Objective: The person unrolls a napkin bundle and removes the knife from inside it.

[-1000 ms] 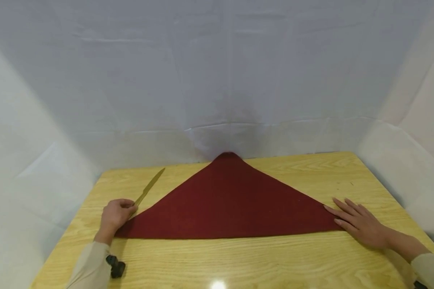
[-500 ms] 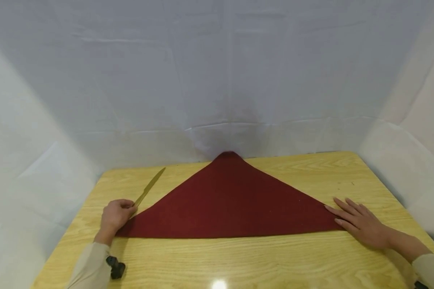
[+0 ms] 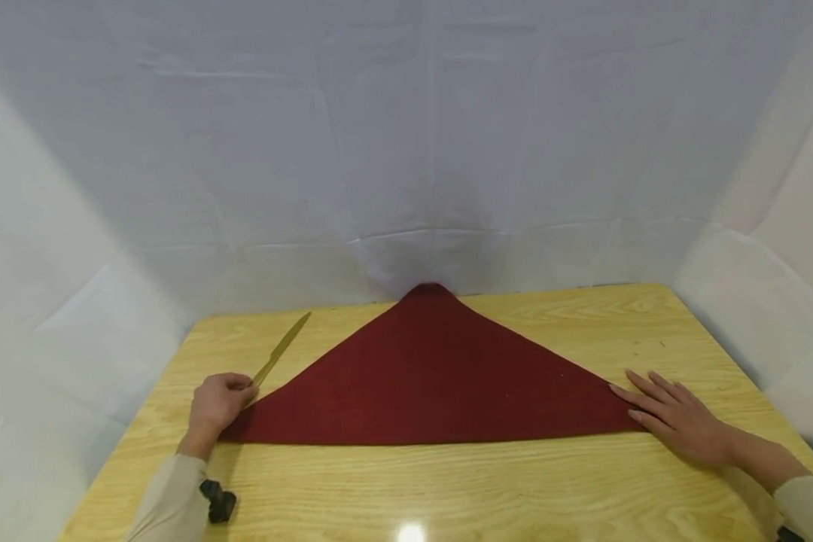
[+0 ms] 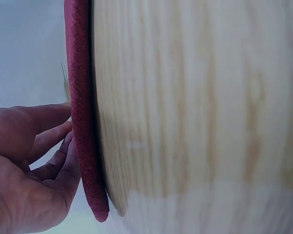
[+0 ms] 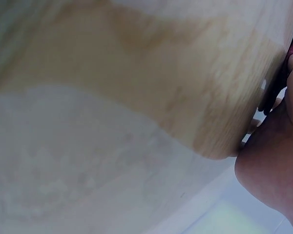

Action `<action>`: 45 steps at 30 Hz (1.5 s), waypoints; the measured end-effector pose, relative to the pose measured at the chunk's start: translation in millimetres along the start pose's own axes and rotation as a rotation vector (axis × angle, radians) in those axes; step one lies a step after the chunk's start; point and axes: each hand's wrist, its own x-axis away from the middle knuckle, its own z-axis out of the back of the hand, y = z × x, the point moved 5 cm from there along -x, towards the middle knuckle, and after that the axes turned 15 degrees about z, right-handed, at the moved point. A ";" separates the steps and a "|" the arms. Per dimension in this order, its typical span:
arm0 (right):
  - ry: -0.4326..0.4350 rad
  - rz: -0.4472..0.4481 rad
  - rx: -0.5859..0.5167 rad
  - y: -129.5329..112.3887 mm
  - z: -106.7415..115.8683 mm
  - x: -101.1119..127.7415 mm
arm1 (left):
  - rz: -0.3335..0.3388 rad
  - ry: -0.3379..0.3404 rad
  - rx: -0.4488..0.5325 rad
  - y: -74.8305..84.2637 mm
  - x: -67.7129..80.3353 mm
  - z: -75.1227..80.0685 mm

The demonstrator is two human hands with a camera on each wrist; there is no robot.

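Observation:
A dark red cloth napkin (image 3: 433, 376), folded to a triangle, lies flat with its long side toward me and its peak at the back edge. At its left corner my left hand (image 3: 218, 403) pinches the handle end of a gold table knife (image 3: 284, 346), whose blade points away to the upper right. In the left wrist view, that hand's fingertips (image 4: 63, 109) are right behind the thick red edge of the napkin (image 4: 83, 107), which hides most of the knife. Over the right corner my right hand (image 3: 677, 421) rests palm down, fingers straight and spread.
The wooden table (image 3: 413, 489) meets a grey-white sheet (image 3: 406, 150) along its back edge, and pale sheets hang at both sides. A black wrist device (image 3: 218, 500) sits by the left sleeve (image 3: 169, 497).

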 end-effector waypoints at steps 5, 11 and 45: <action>-0.018 -0.027 -0.021 0.0 1.2 1.1 | -0.009 0.004 0.004 2.1 -0.7 0.0; -0.007 -0.001 -0.027 -0.8 -1.4 4.4 | -0.018 -0.011 0.002 3.3 -0.6 -0.4; -0.093 -0.431 -0.347 10.0 9.1 -0.9 | 0.005 -0.100 0.133 2.5 9.4 -0.2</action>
